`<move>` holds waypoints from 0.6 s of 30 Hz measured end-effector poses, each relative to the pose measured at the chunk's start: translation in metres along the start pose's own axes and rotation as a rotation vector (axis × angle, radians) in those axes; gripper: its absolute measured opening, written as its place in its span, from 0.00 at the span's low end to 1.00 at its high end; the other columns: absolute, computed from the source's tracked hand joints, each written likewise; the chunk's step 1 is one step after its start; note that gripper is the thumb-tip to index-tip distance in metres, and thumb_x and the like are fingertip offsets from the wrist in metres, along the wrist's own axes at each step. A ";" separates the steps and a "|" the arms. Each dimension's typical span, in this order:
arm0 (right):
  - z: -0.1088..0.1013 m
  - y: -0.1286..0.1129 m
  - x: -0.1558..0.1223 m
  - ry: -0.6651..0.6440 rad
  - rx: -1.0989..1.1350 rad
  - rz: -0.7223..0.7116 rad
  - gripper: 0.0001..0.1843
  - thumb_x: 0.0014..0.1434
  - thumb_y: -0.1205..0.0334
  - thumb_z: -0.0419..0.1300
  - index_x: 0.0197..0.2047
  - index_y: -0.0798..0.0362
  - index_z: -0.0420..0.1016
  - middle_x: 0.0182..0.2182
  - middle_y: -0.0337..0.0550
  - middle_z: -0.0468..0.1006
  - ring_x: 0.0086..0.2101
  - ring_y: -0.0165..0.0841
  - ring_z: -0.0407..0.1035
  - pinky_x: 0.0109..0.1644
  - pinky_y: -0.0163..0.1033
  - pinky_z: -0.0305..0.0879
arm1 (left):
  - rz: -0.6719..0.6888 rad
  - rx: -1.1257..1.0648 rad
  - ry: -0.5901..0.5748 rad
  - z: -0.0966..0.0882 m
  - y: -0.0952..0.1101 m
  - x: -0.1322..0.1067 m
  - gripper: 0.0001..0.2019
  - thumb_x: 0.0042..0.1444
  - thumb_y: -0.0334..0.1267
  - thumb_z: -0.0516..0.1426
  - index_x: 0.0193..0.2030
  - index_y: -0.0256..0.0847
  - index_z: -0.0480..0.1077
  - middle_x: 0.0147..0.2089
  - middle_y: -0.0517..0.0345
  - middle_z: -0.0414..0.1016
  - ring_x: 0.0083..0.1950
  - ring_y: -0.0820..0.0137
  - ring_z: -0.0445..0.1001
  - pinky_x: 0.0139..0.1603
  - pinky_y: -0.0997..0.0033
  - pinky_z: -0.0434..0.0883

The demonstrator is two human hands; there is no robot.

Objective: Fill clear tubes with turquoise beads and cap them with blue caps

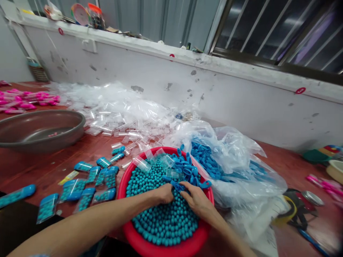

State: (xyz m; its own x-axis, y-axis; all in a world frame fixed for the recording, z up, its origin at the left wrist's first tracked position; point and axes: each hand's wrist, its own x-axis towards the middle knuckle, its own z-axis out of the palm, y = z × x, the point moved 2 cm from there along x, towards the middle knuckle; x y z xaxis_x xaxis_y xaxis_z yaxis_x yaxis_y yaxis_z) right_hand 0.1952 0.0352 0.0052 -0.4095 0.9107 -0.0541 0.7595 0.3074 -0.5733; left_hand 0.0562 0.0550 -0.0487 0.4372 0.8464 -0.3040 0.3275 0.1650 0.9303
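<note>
Both of my hands are over a red basin [122, 192] full of turquoise beads [150, 217]. My left hand [165, 193] is closed low at the beads; its fingertips are turned away, and what it grips is hidden. Beside it, my right hand [197, 200] pinches a small blue plastic cap [177, 186] between thumb and fingers. Just beyond the fingers is a clear plastic case [174, 174]; whether a hand touches it, I cannot tell. More blue caps [189, 169] are heaped at the basin's far right, and empty clear cases [142, 164] lie across its far rim.
Bead-filled cases with blue caps [76, 189] lie left of the basin. Behind them spreads a pile of clear cases [115, 107]. A grey bowl [40, 142] and pink pieces [24, 100] are farther left. At right, a plastic bag [235, 153] holds blue caps, near a tape roll [288, 212].
</note>
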 end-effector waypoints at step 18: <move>0.014 -0.034 -0.025 -0.360 -0.339 -0.237 0.13 0.48 0.72 0.51 0.37 0.52 0.68 0.39 0.42 0.67 0.35 0.31 0.66 0.35 0.31 0.60 | -0.140 -0.344 -0.006 -0.037 0.015 -0.056 0.16 0.43 0.38 0.56 0.41 0.39 0.61 0.26 0.64 0.67 0.24 0.77 0.65 0.21 0.79 0.58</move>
State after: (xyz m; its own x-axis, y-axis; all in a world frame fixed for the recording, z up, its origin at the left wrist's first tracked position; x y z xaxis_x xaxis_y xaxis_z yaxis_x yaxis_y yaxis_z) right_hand 0.1730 -0.0019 0.0146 -0.6913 0.6718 -0.2659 0.7211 0.6187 -0.3118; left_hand 0.0055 0.0286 -0.0098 0.4133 0.8008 -0.4336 0.0838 0.4407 0.8937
